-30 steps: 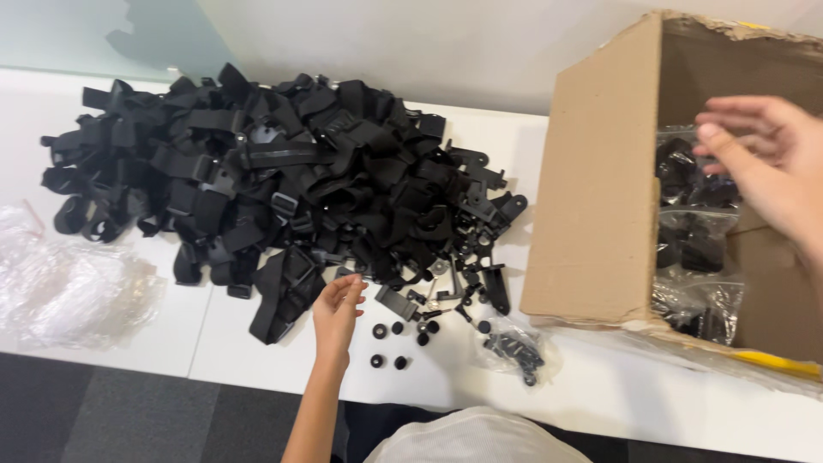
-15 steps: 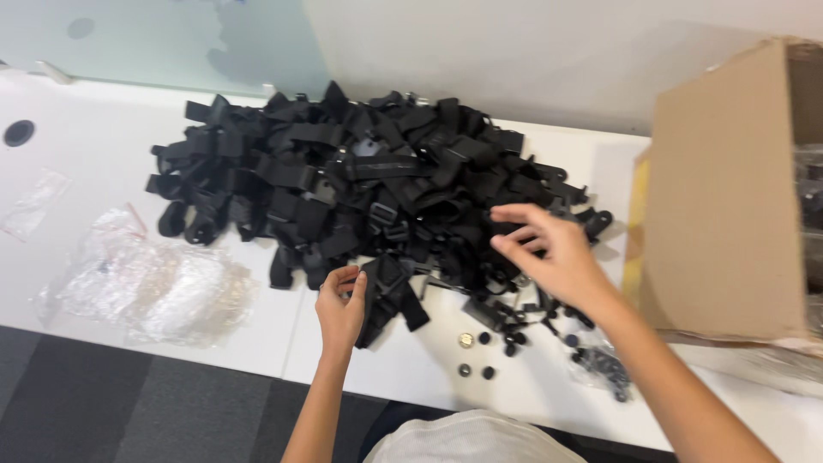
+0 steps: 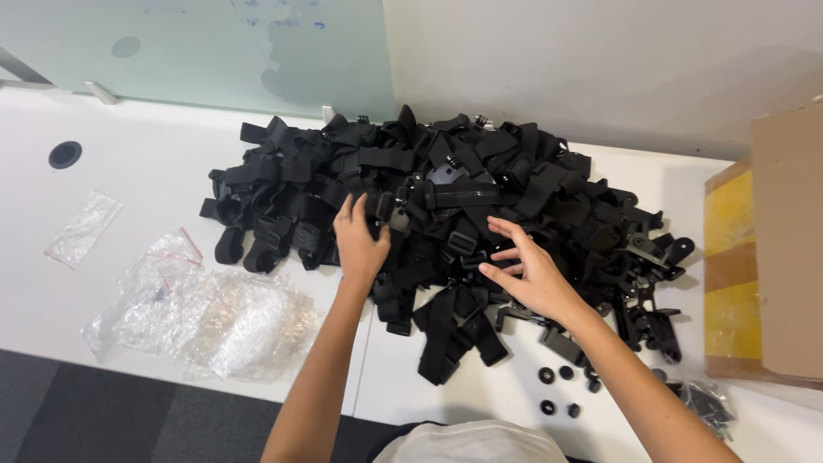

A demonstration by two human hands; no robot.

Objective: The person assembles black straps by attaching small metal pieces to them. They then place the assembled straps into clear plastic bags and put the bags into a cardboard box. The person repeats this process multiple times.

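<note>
While both hands rest on the near side of the heap, we note the left hand (image 3: 360,242) lies palm-down with fingers curled over a strap and its buckle (image 3: 390,214), seemingly gripping it, though the contact is partly hidden. The right hand (image 3: 530,273) has fingers spread and apart, fingertips touching straps just beside the left, clamped on nothing. The pile of black straps (image 3: 446,214) lies directly ahead of both hands, its long axis running left to right across the white table (image 3: 154,163). Left of the arms: crumpled clear plastic bags (image 3: 206,313). Right: a cardboard box (image 3: 771,266), near the pile's end. Small black knobs (image 3: 557,390) lie on the near table edge under the right forearm.
</note>
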